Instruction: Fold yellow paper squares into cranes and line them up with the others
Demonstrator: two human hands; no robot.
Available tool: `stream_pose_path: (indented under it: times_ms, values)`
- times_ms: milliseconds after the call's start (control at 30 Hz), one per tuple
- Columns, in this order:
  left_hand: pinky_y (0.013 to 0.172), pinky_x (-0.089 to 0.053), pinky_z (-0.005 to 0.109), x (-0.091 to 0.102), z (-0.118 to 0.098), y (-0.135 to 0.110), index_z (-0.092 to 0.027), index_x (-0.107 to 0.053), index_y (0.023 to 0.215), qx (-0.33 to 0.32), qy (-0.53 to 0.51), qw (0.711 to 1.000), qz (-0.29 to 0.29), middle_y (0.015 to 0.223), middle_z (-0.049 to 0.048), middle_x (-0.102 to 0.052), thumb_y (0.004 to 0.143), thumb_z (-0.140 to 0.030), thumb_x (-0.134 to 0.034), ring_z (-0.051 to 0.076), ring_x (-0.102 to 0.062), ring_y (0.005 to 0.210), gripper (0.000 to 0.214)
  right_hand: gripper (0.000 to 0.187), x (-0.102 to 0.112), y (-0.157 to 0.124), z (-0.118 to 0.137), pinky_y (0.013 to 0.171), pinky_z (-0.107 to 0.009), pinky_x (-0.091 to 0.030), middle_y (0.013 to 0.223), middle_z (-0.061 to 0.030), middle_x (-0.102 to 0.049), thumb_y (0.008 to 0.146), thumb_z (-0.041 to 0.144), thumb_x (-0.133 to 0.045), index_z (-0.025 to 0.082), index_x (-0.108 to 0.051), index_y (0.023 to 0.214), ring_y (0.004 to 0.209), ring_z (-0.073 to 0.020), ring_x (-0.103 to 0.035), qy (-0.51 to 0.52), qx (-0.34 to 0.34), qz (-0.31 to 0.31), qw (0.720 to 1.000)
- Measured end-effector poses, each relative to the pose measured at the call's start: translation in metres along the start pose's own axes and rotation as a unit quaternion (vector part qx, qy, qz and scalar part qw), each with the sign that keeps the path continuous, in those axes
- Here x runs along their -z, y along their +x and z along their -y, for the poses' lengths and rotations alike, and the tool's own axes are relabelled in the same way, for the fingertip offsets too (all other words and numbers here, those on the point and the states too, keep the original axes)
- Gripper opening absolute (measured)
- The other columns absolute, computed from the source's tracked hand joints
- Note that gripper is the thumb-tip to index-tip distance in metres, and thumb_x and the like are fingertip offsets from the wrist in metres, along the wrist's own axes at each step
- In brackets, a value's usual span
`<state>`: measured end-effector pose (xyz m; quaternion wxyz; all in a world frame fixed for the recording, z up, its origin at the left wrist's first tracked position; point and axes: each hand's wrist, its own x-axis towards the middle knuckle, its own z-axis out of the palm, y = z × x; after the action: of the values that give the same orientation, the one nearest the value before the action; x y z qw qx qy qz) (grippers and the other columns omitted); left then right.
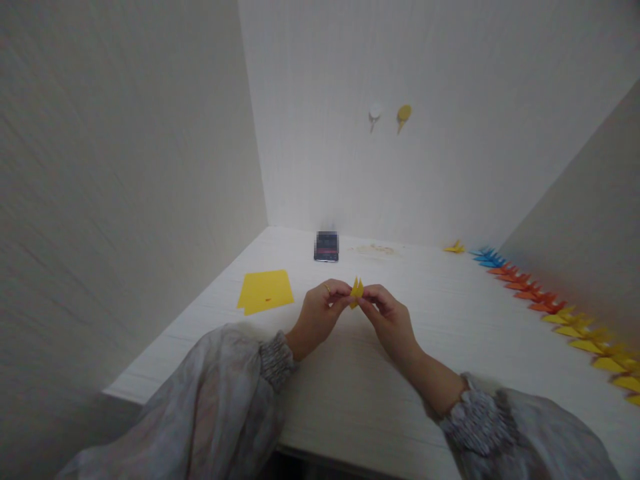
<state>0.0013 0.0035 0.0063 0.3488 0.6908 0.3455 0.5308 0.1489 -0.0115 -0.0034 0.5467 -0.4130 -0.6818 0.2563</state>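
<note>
L hand [320,313] & R hand [387,321] both pinched a small folded yellow paper [357,292] at the fingertips, over the table [450,347] middle; fingers hid its lower part. A phone [327,246] near the back edge was blurred, & the row of folded pieces [550,308] along the right edge ran out of frame.

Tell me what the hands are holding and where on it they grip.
Both hands pinch a small folded yellow paper piece above the table: the left hand grips its left side, the right hand its right side, at the fingertips.
</note>
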Motion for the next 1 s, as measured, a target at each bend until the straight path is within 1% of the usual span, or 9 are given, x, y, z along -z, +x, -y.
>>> stream_pose_path:
  times_ms: [167,333,567,700,833,900,1000]
  values:
    - [0.065,-0.046,0.023,0.001,-0.004,0.0,-0.017,-0.059,0.074,-0.023,0.019,0.999,-0.013,0.076,0.002,-0.06,0.072,-0.023,-0.058,0.012,-0.056,0.07,0.006,0.01,0.001,0.001,0.002,0.072,-0.031,-0.045,0.081,-0.0038,-0.058,0.079,0.026,-0.05,0.021,-0.058,0.083,0.078,-0.0161,-0.054,0.014,-0.003,0.015,1.0]
    - [0.065,-0.047,0.023,0.001,-0.005,-0.002,-0.018,-0.059,0.076,-0.008,0.028,0.999,-0.022,0.074,0.001,-0.062,0.071,-0.025,-0.059,0.011,-0.058,0.068,0.009,0.01,0.001,0.001,0.002,0.075,-0.032,-0.044,0.083,-0.0039,-0.058,0.079,0.026,-0.05,0.022,-0.058,0.084,0.08,-0.016,-0.054,0.044,-0.017,0.022,0.999]
    - [0.067,-0.049,0.025,0.0,-0.008,-0.001,-0.017,-0.05,0.079,0.01,-0.012,1.0,-0.009,0.073,0.0,-0.057,0.071,-0.023,-0.059,0.011,-0.059,0.069,0.014,0.008,0.001,0.001,0.004,0.073,-0.031,-0.045,0.081,-0.0033,-0.056,0.077,0.027,-0.053,0.022,-0.057,0.082,0.078,-0.0154,-0.053,0.083,-0.022,0.015,0.996]
    - [0.069,-0.047,0.024,-0.002,-0.004,0.001,-0.017,-0.047,0.081,0.018,-0.045,0.999,-0.002,0.077,0.0005,-0.057,0.071,-0.019,-0.058,0.011,-0.058,0.071,0.015,0.008,0.002,0.002,0.004,0.073,-0.03,-0.044,0.082,-0.0031,-0.056,0.077,0.026,-0.053,0.022,-0.058,0.081,0.079,-0.0153,-0.053,0.086,-0.016,0.026,0.996]
    - [0.065,-0.046,0.022,-0.002,0.001,0.002,-0.017,-0.046,0.081,0.03,-0.097,0.995,0.01,0.077,0.0002,-0.055,0.07,-0.018,-0.058,0.01,-0.055,0.072,0.016,0.007,0.002,0.001,0.0,0.072,-0.03,-0.045,0.079,-0.0023,-0.058,0.076,0.026,-0.055,0.021,-0.058,0.079,0.076,-0.0151,-0.054,0.101,-0.038,0.028,0.994]
    - [0.063,-0.045,0.022,-0.002,0.002,0.002,-0.017,-0.046,0.08,0.034,-0.102,0.994,0.018,0.076,0.0002,-0.054,0.071,-0.018,-0.058,0.01,-0.053,0.072,0.015,0.008,0.002,0.0,-0.002,0.071,-0.03,-0.045,0.078,-0.0024,-0.059,0.076,0.027,-0.055,0.021,-0.058,0.081,0.076,-0.0154,-0.055,0.104,-0.047,0.027,0.993]
    - [0.062,-0.044,0.021,-0.001,0.001,0.001,-0.017,-0.048,0.08,0.037,-0.082,0.996,0.018,0.075,0.0,-0.053,0.071,-0.018,-0.057,0.01,-0.052,0.071,0.012,0.01,0.002,0.0,-0.003,0.071,-0.031,-0.045,0.079,-0.0027,-0.061,0.075,0.028,-0.056,0.021,-0.058,0.082,0.075,-0.0156,-0.055,0.108,-0.063,0.028,0.992]
